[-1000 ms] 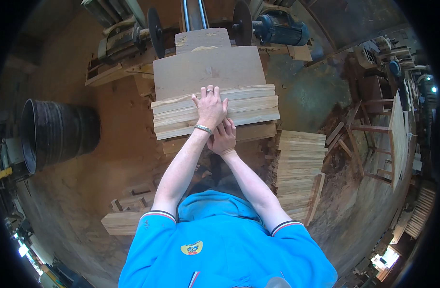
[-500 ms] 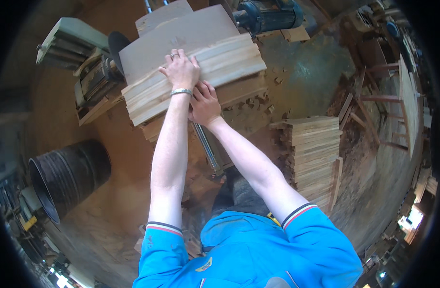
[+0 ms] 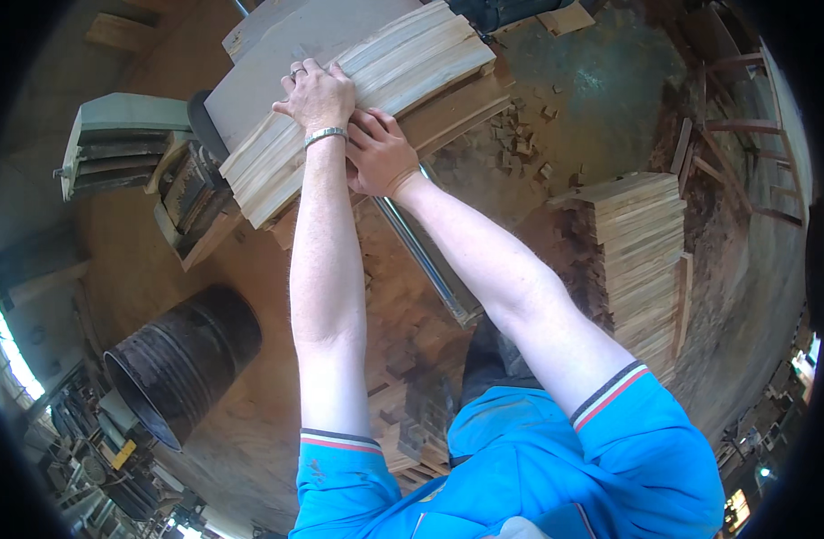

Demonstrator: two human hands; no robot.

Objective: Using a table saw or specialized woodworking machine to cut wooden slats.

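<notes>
My left hand [image 3: 319,95] lies on top of a row of pale wooden boards [image 3: 421,58] set side by side. Its fingers are spread and reach onto the flat grey-brown panel [image 3: 291,34] behind the row. A band circles the left wrist. Just to its right and nearer to me, my right hand [image 3: 381,154] rests against the front edge of the boards, with its fingers apart and extended. Its fingertips are partly hidden beside the left hand. Under the right forearm runs a pair of shiny metal rails [image 3: 427,256].
A dark metal drum [image 3: 183,364] lies at left, below a pale green machine housing [image 3: 129,117]. At right stands a tall stack of boards [image 3: 641,256]. Wood offcuts [image 3: 520,144] litter the floor. A dark motor [image 3: 497,11] sits at the far edge.
The view has shifted and turned, so the boards and both hands appear higher and further left. Both hands keep the same contact with the boards.
</notes>
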